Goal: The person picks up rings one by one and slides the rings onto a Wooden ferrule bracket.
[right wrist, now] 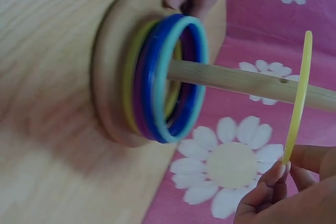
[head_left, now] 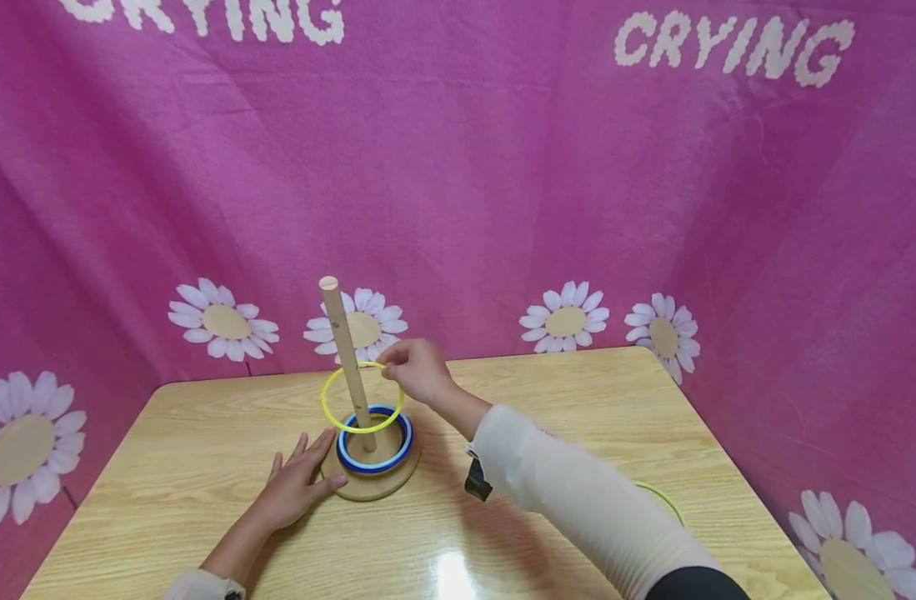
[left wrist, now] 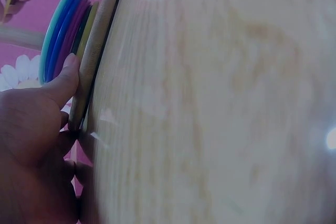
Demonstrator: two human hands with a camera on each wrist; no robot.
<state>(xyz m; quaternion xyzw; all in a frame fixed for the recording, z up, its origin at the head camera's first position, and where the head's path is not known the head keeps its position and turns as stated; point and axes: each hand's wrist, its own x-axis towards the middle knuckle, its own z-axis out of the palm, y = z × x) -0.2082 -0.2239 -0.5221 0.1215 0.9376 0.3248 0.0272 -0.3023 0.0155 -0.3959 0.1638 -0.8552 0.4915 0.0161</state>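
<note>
A wooden post (head_left: 342,346) stands on a round wooden base (head_left: 378,492) at the table's left-centre. Several rings (right wrist: 155,87) lie stacked around its foot, light blue on top, with blue, purple and yellow below. Between thumb and fingertips, my right hand (head_left: 420,372) pinches the rim of a yellow ring (head_left: 325,400). This ring encircles the post above the stack, apart from it. My left hand (head_left: 296,487) rests at the base's left edge with fingers spread; in the left wrist view its thumb (left wrist: 67,77) lies on the base beside the stack.
Another ring, yellow-green (head_left: 663,500), lies on the wooden table (head_left: 578,408) at the right, partly hidden behind my right sleeve (head_left: 578,492). A pink cloth (head_left: 458,192) with daisies hangs behind and on both sides of the table.
</note>
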